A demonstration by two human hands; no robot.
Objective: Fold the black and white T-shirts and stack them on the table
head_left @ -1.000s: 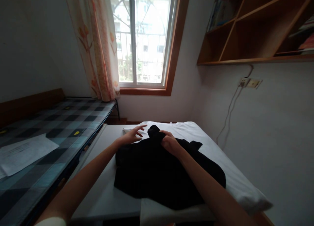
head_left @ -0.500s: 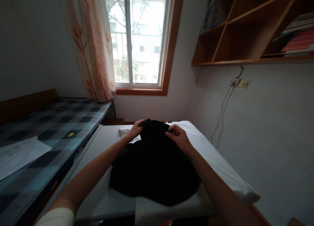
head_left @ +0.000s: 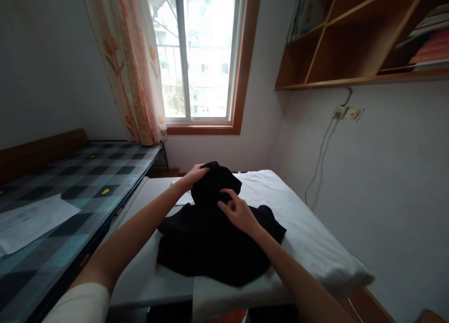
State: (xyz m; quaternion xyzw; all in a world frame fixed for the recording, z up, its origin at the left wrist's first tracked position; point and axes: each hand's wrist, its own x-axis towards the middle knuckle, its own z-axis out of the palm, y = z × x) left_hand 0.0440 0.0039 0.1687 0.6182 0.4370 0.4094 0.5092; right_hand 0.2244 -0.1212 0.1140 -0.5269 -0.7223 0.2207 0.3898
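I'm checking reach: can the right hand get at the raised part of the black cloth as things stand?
Probably yes: the right hand looks partly open over the black cloth, and nothing visible blocks its way to the raised part, which the left hand grips near its top.

A garment (head_left: 210,248) lies on a table (head_left: 147,281), partly over a cloth (head_left: 312,243) that covers the table's right side. The left hand (head_left: 197,174) is at the garment's far end; the right hand (head_left: 240,213) is over it, farther right and nearer the person. Left of the table is a bed (head_left: 122,161) with papers (head_left: 35,222) on it. Beyond the table is a window (head_left: 210,79), a curtain (head_left: 135,79) at its left. On the right wall, a shelf (head_left: 351,82) holding books (head_left: 310,14) is above a socket (head_left: 341,111), from which a cord (head_left: 318,164) runs down.
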